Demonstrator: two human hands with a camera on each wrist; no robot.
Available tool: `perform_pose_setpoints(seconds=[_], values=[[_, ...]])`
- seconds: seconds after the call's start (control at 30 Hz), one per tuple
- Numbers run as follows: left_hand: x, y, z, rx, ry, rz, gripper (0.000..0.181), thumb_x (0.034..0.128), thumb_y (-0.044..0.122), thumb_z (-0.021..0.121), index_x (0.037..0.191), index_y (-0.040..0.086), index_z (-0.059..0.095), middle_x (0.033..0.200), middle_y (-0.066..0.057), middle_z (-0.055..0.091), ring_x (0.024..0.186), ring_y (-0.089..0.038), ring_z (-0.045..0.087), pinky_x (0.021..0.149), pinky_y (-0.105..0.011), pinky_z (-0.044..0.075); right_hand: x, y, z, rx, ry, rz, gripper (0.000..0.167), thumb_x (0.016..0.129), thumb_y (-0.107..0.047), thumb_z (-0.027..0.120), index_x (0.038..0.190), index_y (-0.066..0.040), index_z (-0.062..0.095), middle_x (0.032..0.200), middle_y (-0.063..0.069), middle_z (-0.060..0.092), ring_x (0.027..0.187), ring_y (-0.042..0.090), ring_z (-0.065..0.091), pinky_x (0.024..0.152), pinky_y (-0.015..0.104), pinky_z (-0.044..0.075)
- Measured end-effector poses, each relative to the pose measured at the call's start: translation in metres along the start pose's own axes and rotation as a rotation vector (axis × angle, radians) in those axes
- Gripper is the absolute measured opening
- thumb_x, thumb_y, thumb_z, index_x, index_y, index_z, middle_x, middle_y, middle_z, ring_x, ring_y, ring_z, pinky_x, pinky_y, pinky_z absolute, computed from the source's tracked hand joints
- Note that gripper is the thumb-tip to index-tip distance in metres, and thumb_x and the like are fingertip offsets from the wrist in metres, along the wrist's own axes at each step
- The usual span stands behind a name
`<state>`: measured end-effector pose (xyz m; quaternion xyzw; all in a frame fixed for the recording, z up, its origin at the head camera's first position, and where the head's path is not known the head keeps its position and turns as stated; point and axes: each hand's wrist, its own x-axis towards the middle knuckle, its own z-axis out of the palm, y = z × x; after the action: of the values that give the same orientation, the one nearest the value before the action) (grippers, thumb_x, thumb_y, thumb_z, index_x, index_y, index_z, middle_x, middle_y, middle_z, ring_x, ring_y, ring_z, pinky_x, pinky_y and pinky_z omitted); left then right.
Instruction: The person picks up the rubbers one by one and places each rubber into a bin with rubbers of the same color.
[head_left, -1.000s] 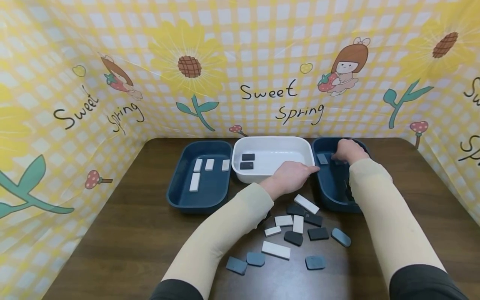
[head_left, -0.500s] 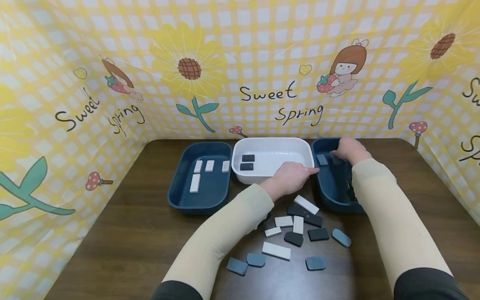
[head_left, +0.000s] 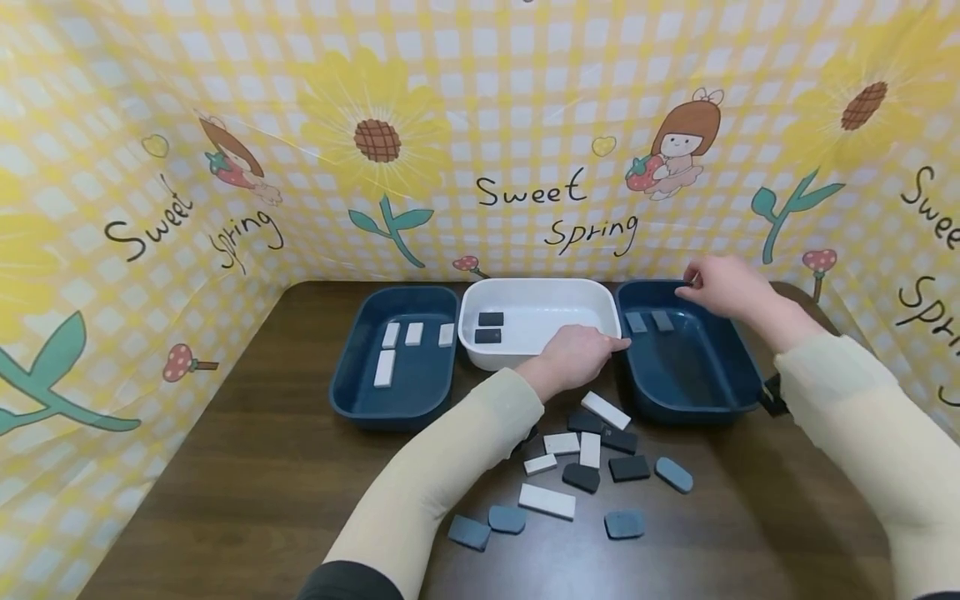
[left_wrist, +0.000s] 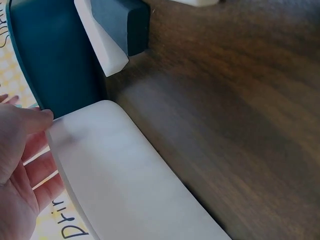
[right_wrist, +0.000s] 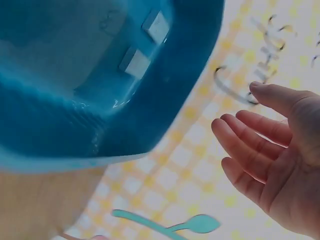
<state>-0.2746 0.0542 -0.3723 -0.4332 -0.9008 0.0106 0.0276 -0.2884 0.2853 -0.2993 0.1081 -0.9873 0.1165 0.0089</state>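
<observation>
Two blue-gray blocks (head_left: pixel 662 321) inside right blue bin (head_left: pixel 688 414)

Head: it stands near the tabletop's (head_left: pixel 240 467) far-right corner. Left wrist: left hand (left_wrist: pixel 20 160), grip relaxed, touches the white bin's (left_wrist: pixel 115 165) rim. Right wrist: right hand (right_wrist: pixel 285 155), grip loosely uncurled, beside the right blue bin.

The left hand (head_left: pixel 576 354) and right hand (head_left: pixel 729 287) are bare. A pale cream sleeve (head_left: pixel 442 475) covers the left forearm, softly creased at the elbow, where a dark, nearly black sleeve (head_left: pixel 351 582) meets it. The right forearm wears a matching cream covering (head_left: pixel 847 417), rumpled near the wrist, with a small black fitting (head_left: pixel 776 397) beside it, its details too small to read.
</observation>
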Motion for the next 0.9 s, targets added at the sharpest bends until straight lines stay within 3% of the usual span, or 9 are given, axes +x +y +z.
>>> perform_pose_setpoints(seconds=[0.2,0.43,0.7,0.9], values=[[-0.002,0.0,0.002,-0.003,0.016,0.008,0.038,0.0999,0.017,0.055,0.137,0.022,0.057,0.1,0.004,0.072,0.086,-0.008,0.066,0.076,-0.017,0.05,-0.043,-0.016,0.007,-0.044,0.013,-0.074,0.031,0.091,-0.022,0.069,0.105,0.006,0.064,0.082,0.01,0.065,0.067,0.021,0.059,0.064,0.044,0.052],[-0.001,-0.001,0.002,0.021,0.027,0.013,0.038,0.1,0.018,0.055,0.138,0.023,0.057,0.105,0.005,0.071,0.088,-0.007,0.065,0.076,-0.018,0.05,-0.097,-0.031,0.018,-0.026,0.035,-0.179,0.023,0.087,-0.02,0.074,0.099,-0.001,0.069,0.077,-0.001,0.063,0.067,0.013,0.058,0.06,0.036,0.053],[0.002,0.0,0.003,0.024,0.033,0.018,0.038,0.0998,0.018,0.056,0.138,0.023,0.057,0.105,0.005,0.071,0.087,-0.007,0.065,0.075,-0.019,0.05,-0.144,-0.051,0.042,0.042,-0.022,-0.257,0.02,0.084,-0.025,0.076,0.099,-0.013,0.07,0.083,-0.011,0.063,0.07,0.001,0.055,0.059,0.026,0.05],[0.0,0.0,0.002,0.035,0.023,0.01,0.038,0.1003,0.018,0.054,0.138,0.024,0.056,0.099,0.005,0.072,0.084,-0.008,0.065,0.073,-0.019,0.05,-0.16,-0.057,0.068,-0.011,-0.145,-0.316,0.03,0.079,-0.029,0.08,0.103,-0.015,0.069,0.087,-0.011,0.06,0.07,0.002,0.056,0.06,0.029,0.051]])
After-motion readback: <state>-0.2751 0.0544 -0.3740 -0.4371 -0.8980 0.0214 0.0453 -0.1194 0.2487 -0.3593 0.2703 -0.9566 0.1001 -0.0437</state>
